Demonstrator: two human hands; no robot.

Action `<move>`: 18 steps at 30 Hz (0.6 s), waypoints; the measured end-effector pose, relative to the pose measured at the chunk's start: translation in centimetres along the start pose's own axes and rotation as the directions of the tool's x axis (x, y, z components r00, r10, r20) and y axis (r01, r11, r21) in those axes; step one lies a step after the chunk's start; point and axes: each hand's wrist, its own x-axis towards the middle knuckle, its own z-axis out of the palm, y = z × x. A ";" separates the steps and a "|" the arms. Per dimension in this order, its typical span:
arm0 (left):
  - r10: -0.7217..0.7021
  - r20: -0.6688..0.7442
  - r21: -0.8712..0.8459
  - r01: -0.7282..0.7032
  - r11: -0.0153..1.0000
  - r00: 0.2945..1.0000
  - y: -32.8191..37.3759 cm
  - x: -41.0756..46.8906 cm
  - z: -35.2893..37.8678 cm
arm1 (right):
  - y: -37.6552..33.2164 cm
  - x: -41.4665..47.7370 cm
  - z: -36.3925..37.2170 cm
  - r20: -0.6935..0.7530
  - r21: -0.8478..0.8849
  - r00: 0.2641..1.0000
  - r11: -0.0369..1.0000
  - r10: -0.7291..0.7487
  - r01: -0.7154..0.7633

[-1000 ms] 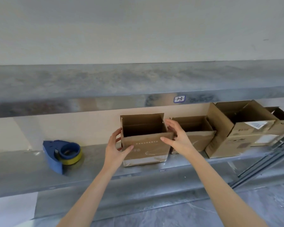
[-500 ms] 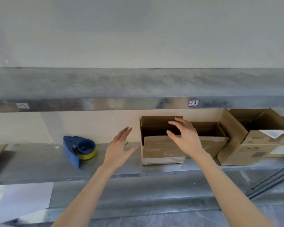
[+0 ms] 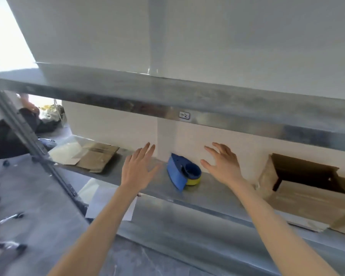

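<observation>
A blue tape dispenser [image 3: 182,173] with a yellow roll stands on the metal shelf [image 3: 213,191]. My left hand [image 3: 136,169] hovers just left of it, fingers straight and spread, holding nothing. My right hand [image 3: 224,163] hovers just right of it, fingers spread and empty. An open cardboard box [image 3: 299,188] sits on the shelf at the right, apart from both hands.
Flattened cardboard [image 3: 97,157] lies on the shelf at the left. An upper shelf [image 3: 207,102] overhangs. A slanted metal upright [image 3: 38,152] crosses the left side. A person [image 3: 6,136] sits beyond it. White paper [image 3: 104,202] lies below the shelf.
Both hands left the open box and moved left. They now flank the tape dispenser. The view swung left and tilted.
</observation>
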 end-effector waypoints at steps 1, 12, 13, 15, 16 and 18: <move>-0.028 0.006 0.013 0.028 1.000 1.000 -2.5 -0.5 -0.5 | -2.3 0.7 1.0 0.014 0.003 1.000 1.000 -0.015 0.015; -0.174 0.042 0.042 0.172 0.984 0.984 -25.1 -2.9 -2.2 | -23.3 6.2 10.0 0.127 0.038 0.986 0.994 -0.108 0.104; -0.181 0.051 0.039 0.179 0.983 0.982 -26.3 -2.7 -1.9 | -24.4 6.7 10.5 0.135 0.039 0.985 0.993 -0.111 0.107; -0.192 0.071 0.032 0.190 0.981 0.979 -28.2 -2.0 -1.4 | -26.3 7.8 11.5 0.148 0.038 0.982 0.993 -0.118 0.113; -0.197 0.076 0.029 0.196 0.980 0.977 -28.9 -1.7 -1.1 | -27.1 8.3 12.1 0.155 0.038 0.981 0.992 -0.121 0.117; -0.207 0.086 0.020 0.206 0.978 0.975 -30.2 -1.0 -0.3 | -28.7 9.7 13.3 0.174 0.046 0.977 0.992 -0.125 0.118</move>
